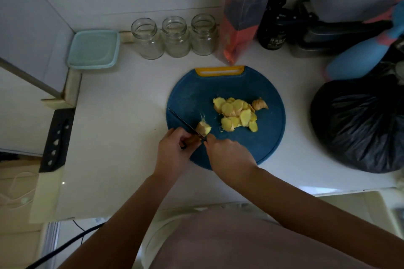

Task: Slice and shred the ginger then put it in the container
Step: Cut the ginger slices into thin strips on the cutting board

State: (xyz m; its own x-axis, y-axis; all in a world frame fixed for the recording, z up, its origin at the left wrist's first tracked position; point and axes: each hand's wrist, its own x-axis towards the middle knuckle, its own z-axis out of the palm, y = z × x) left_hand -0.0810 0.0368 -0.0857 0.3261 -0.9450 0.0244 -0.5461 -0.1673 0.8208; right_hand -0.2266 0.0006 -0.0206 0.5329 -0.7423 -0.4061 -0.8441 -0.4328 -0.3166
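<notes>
- White counter (pixel 122 116); blue cutting board (pixel 192 98) lay under both hands.
- Left hand (pixel 172 150) clenched the knife (pixel 181 119) handle, blade against the ginger chunk (pixel 203 128).
- Right hand (pixel 228 155) fingertips met the chunk; grasp indeterminate.
- Ginger slices (pixel 236 113) piled just beyond the right hand.

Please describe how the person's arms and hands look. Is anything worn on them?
Both are bare. The left hand and the right hand carry no glove, and no ring, watch or bracelet shows. The left forearm and the right forearm are uncovered as far as they are in view; no sleeve appears. On the body there is a pale pinkish garment.
</notes>
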